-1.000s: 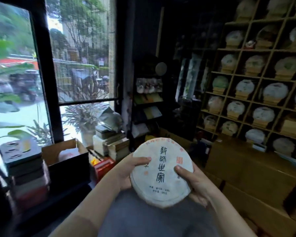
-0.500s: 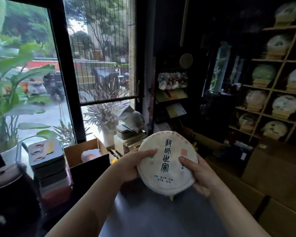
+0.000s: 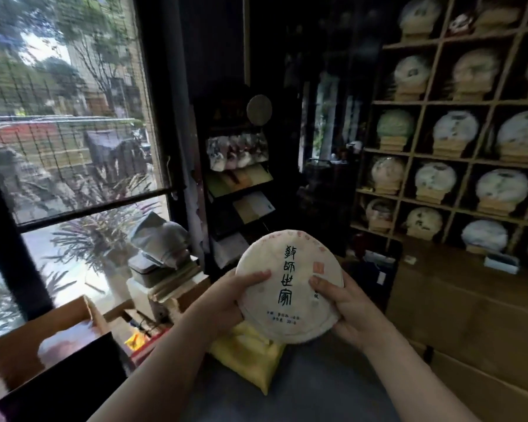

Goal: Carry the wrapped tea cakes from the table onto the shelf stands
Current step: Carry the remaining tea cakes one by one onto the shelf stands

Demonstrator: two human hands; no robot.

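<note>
head view: left hand (image 3: 226,303) and right hand (image 3: 345,309) are both gripping wrapped tea cake (image 3: 290,287) by its edges, shelf (image 3: 457,156) standing at right.

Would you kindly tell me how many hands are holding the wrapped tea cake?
2. The left hand grips the left edge of the tea cake, thumb on its face; the right hand grips its right edge.
</note>
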